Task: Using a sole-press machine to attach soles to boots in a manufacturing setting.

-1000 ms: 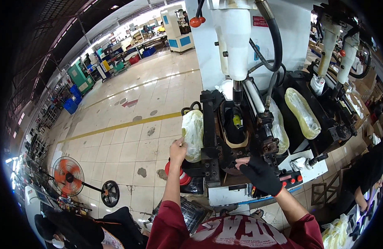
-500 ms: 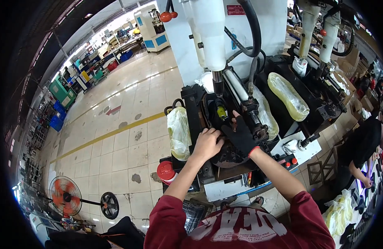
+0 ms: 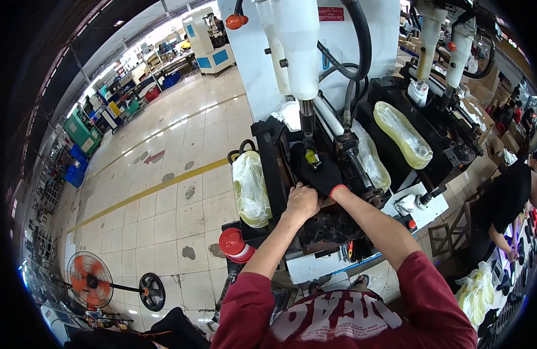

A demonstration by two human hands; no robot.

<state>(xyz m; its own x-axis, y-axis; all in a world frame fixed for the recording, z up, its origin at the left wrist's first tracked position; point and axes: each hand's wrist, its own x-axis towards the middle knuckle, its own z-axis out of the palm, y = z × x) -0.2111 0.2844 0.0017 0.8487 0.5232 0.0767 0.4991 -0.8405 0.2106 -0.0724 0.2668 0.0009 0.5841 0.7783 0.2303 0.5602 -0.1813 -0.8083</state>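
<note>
A dark, shoe-like piece with a yellow-green patch [image 3: 312,157] sits in the black press station under the white vertical cylinder [image 3: 296,58]. My right hand [image 3: 322,174], in a black glove, is closed over the near part of this piece. Its fingertips blend into the dark parts around it. Just left and nearer, my bare left hand [image 3: 303,200] has its fingers curled in against the station. What those fingers grip is hidden. Right of my gloved hand a metal rod [image 3: 361,168] slants toward me.
Plastic-wrapped yellowish pads [image 3: 251,189] [image 3: 402,135] flank the station. A red-lidded container [image 3: 236,244] stands at the lower left, and a red button [image 3: 412,224] is on the white panel. An orange fan [image 3: 89,280] stands on the tiled floor. A person in black [image 3: 504,203] works at right.
My right hand has moved left and forward onto the shoe-like piece; its fingertips showed before. My left hand has shifted slightly right. More of the metal rod now shows beside my right hand.
</note>
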